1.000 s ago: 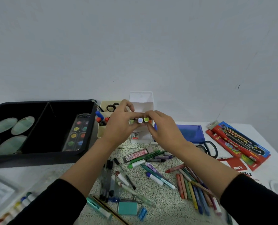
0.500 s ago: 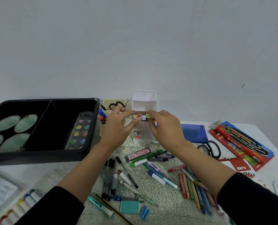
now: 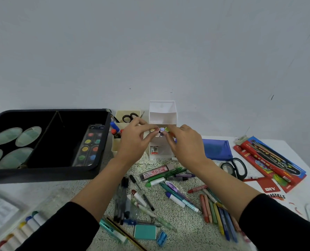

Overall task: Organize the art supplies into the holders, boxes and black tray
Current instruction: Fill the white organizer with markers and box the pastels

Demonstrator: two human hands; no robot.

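At centre frame, pinching a cluster of colour-capped markers [image 3: 159, 130] between left grip [image 3: 134, 140] and right grip [image 3: 185, 144], fingertips of both curled round the caps, hard against the front tier of the white holder [image 3: 162, 113]. Cannot tell whether seated inside. Just left, beige holder [image 3: 118, 144] with black scissors [image 3: 129, 117]; at far left, black tray [image 3: 42, 173] carrying a watercolour palette [image 3: 89, 145]. Across the lower counter [image 3: 183, 221], loose pens [image 3: 147, 189] and crayons [image 3: 214, 209].
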